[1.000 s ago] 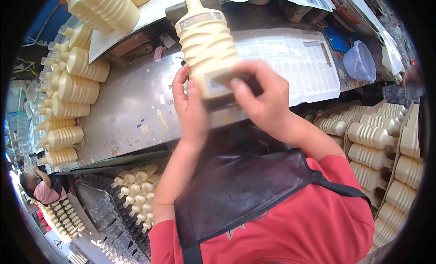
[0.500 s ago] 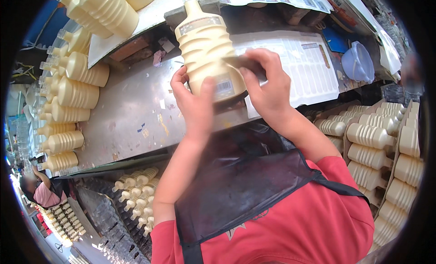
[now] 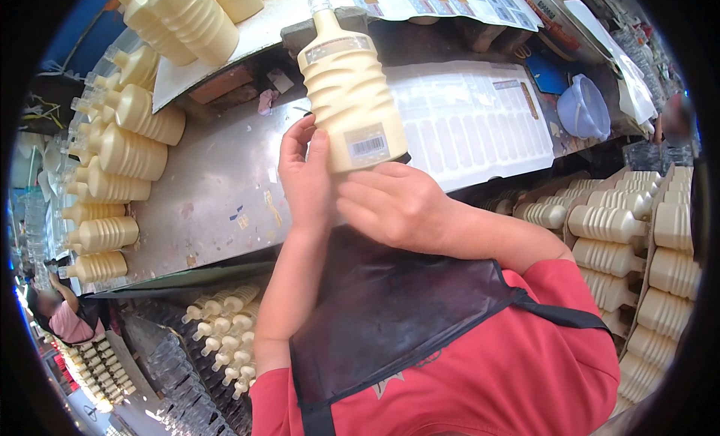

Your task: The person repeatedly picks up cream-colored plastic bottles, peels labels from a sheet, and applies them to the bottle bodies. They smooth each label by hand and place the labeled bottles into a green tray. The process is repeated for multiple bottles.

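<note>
A cream-coloured bottle (image 3: 351, 95) with wavy ridges and a clear neck leans neck-away in front of me, a barcode label (image 3: 367, 144) near its base. My left hand (image 3: 305, 170) grips its lower left side, thumb on the front and fingers around the edge. Just below the base is my right hand (image 3: 394, 203), its fingers bent and pressed together close to the bottom edge. Whatever it may hold is hidden. A dark support edge (image 3: 403, 158) shows at the bottle's lower right corner.
White label sheets (image 3: 472, 132) lie on the metal bench (image 3: 217, 188). Cream bottles (image 3: 131, 151) line its left end. A blue bucket (image 3: 583, 110) stands at the right. Cartons of bottles (image 3: 611, 226) are stacked at lower right. A person (image 3: 71, 316) is at far left.
My right hand has moved down from the bottle's right side to beneath its base. The dark flat piece in its fingers no longer shows. My left hand stays at the bottle's left side.
</note>
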Action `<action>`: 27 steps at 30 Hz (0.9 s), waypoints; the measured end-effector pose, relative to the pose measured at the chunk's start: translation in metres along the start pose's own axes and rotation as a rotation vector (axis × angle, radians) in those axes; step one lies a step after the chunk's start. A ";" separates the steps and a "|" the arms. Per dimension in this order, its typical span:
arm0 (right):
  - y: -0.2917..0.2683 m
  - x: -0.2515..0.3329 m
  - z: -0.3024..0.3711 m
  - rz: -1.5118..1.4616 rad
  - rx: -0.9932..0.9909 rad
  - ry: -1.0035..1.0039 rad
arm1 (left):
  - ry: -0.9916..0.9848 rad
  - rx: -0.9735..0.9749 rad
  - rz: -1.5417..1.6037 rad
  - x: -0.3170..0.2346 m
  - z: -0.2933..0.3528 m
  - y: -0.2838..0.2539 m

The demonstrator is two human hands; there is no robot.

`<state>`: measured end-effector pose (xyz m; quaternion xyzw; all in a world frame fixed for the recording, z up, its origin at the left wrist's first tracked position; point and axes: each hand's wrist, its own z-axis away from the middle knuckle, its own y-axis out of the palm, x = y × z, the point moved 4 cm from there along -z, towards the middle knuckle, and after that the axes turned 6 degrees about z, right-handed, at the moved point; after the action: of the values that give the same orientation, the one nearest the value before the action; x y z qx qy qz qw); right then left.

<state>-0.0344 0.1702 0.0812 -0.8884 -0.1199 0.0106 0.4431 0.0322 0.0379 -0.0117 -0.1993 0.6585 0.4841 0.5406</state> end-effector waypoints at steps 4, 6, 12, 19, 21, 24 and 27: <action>0.003 -0.008 -0.008 -0.186 -0.107 0.350 | -0.025 -0.012 0.045 -0.003 0.008 0.002; 0.011 -0.016 -0.013 -0.273 -0.175 0.518 | 0.060 -0.005 -0.181 0.001 0.012 -0.003; 0.017 -0.043 0.024 -0.181 -0.250 0.705 | 0.285 0.026 -0.598 0.015 0.019 0.007; 0.008 -0.064 0.020 -0.324 -0.292 0.651 | 0.143 0.076 -0.403 0.008 0.018 0.002; 0.001 -0.073 0.021 -0.280 -0.285 0.560 | 0.120 0.150 -0.384 0.009 0.021 -0.001; -0.003 -0.070 0.034 -0.081 -0.268 0.332 | 0.073 0.213 -0.379 0.012 0.024 0.000; -0.002 -0.036 0.033 -0.096 -0.263 0.067 | 0.112 0.157 -0.395 0.016 0.021 -0.007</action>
<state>-0.0739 0.1893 0.0602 -0.9319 -0.1479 -0.0559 0.3264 0.0428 0.0566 -0.0277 -0.3081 0.6714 0.3043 0.6015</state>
